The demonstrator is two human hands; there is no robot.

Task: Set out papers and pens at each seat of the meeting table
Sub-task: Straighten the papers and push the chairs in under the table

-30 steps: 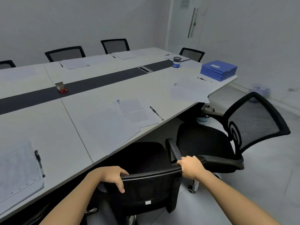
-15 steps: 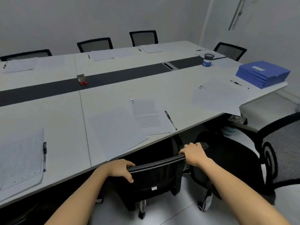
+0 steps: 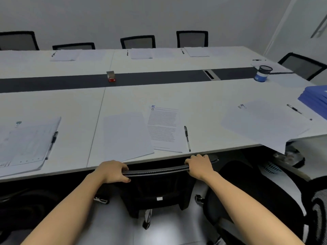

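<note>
The person's left hand [image 3: 113, 171] and right hand [image 3: 199, 167] both hold the top bar of a black chair [image 3: 159, 190]. The left fingers [image 3: 122, 167] curl over the bar, and the thumb is under it. The right fingers [image 3: 190, 162] wrap round the other end of the bar. The chair's seat is tucked under the edge of the bench [image 3: 203, 103], just past the fingers. To the right of the right hand, a second chair [image 3: 247, 191] stands out from the bench.

Just past the fingers, a blank sheet [image 3: 126, 135] and a printed paper [image 3: 163, 128] lie on the bench. They overlap a little. The printed paper has a small clip at its top corner. A pen [image 3: 187, 137] lies just beside it, straight ahead of the right hand.

Well off to the left of the left hand is a thick pile of papers [image 3: 24, 144] with a second pen [image 3: 53, 142] along its right edge. Well off to the right of the right hand, loose sheets [image 3: 261, 122] hang over the bench corner. A third pen [image 3: 294, 110] lies near them, and blue folders [image 3: 315, 99] are stacked beside it.

Farther on, a dark strip [image 3: 159, 77] runs along the middle of the bench. A small red box [image 3: 111, 76] sits on it, ahead of the left hand. A blue cup [image 3: 262, 73] stands near the strip's right end.

On the far side lie the far papers [image 3: 141, 53], each set with a pen beside it. The far chairs [image 3: 138, 42] stand behind them by the wall.
</note>
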